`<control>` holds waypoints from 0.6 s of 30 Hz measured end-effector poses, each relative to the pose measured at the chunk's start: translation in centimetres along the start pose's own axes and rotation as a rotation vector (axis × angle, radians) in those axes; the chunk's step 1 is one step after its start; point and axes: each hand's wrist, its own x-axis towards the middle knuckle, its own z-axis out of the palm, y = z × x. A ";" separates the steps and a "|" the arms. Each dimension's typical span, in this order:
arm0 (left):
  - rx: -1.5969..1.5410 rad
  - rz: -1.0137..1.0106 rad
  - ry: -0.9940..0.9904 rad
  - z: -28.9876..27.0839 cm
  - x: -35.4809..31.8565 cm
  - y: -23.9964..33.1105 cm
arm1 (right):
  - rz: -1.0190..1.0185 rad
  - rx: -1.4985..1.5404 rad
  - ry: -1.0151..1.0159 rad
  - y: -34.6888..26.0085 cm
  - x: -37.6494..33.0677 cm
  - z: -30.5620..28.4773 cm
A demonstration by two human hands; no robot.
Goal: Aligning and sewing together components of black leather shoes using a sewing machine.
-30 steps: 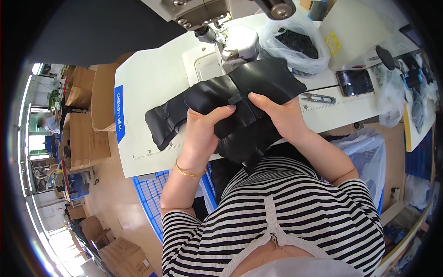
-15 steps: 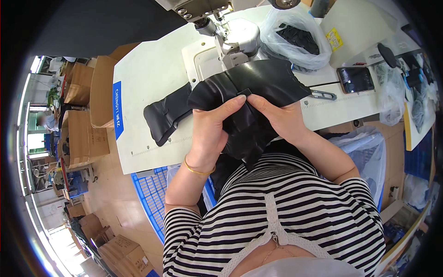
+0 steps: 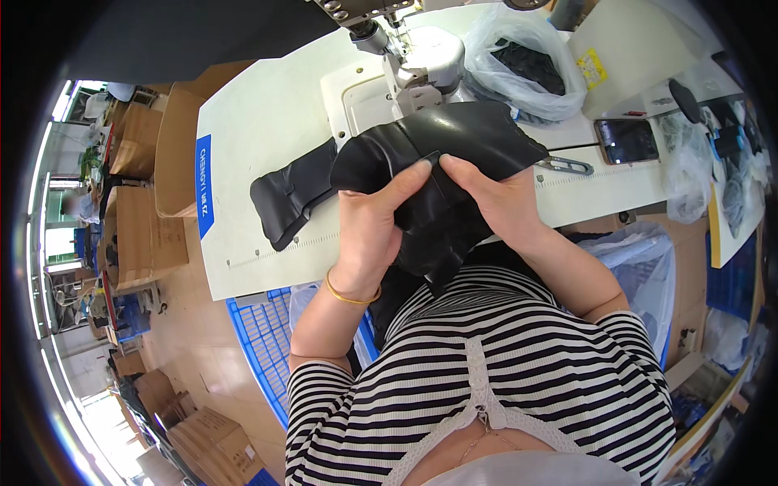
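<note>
Both hands hold a glossy black leather-like piece (image 3: 462,134) up at the near edge of the sewing table. My left hand (image 3: 371,215) grips it with the thumb pressed on top near a seam, the other fingers hidden beneath. My right hand (image 3: 502,198) pinches it from the other side, thumb tip close to the left thumb. A small black tab stands up between the two thumbs. Folds of the piece hang toward my lap. Another black piece (image 3: 288,198) lies on the tabletop to the left; whether it joins the held one is hidden.
Beyond the hands stands a sewing machine (image 3: 421,69) on a white table (image 3: 251,105). Thread snips (image 3: 567,166), a phone (image 3: 626,142) and a plastic bag of black pieces (image 3: 490,49) lie to the right. A blue basket (image 3: 263,324) sits below; cardboard boxes (image 3: 146,235) stand left.
The view has shifted slightly, so the machine and tabletop sit a little higher. Both hands keep the same grip, with only a slight thumb movement at the seam.
</note>
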 end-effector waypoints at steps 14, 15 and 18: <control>0.074 0.051 -0.017 -0.2 0.0 0.2 | -0.110 -0.024 -0.007 0.2 -0.5 0.1; 0.074 0.050 -0.017 -0.2 0.0 0.1 | -0.109 -0.025 -0.006 0.2 -0.5 0.0; 0.110 0.071 -0.017 -0.2 -0.1 -0.1 | -0.087 -0.010 -0.009 0.3 -0.6 0.0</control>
